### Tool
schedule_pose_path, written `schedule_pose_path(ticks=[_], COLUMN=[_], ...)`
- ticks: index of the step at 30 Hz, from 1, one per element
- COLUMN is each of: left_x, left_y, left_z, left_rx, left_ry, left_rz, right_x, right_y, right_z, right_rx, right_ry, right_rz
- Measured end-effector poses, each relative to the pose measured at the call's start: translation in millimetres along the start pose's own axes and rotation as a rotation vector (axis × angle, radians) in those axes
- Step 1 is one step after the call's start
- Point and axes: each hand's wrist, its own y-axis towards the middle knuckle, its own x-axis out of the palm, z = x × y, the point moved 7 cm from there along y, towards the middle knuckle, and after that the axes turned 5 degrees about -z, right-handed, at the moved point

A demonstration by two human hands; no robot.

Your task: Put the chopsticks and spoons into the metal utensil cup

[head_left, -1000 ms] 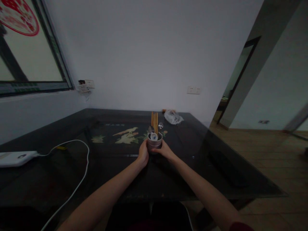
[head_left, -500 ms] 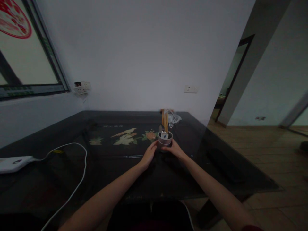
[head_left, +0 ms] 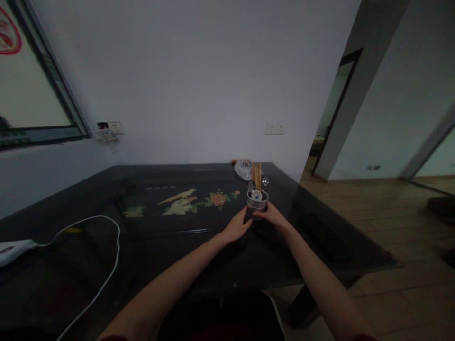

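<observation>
A grey metal-looking utensil cup (head_left: 256,205) stands upright near the table's right part, held between both hands. My left hand (head_left: 237,226) is closed against its lower left side. On the right side my right hand (head_left: 275,216) grips it, with the thumb across the front. Wooden chopsticks (head_left: 256,175) rise from the cup. A dark metal spoon (head_left: 251,186), a shiny round-headed spoon (head_left: 265,182) and a white piece with a blue mark (head_left: 256,195), perhaps a ceramic spoon, also stick out. Whether the cup's base touches the table cannot be made out.
The dark glossy table (head_left: 199,255) bears a bird-and-flower picture (head_left: 181,203). A clear plastic bag (head_left: 243,169) lies at the back. At left are a white device (head_left: 16,248) and its cable (head_left: 118,246); a dark flat object (head_left: 325,237) is at right.
Both hands have moved the utensil cup to the right across the table, away from the flower picture. The view has turned slightly right.
</observation>
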Motion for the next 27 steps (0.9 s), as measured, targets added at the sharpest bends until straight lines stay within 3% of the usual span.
schedule_pose_path(ticks=[10, 27], left_x=[34.7, 40.1], left_y=[10.5, 2.6], left_z=[9.3, 14.1], left_rx=[-0.022, -0.019], left_ry=[0.385, 0.572], left_rz=[-0.098, -0.148], right_x=[-33.8, -40.8], right_y=[-2.6, -3.0], right_z=[0.3, 1.6], right_rx=[0.061, 0.065], right_ry=[0.001, -0.043], right_rz=[0.063, 0.055])
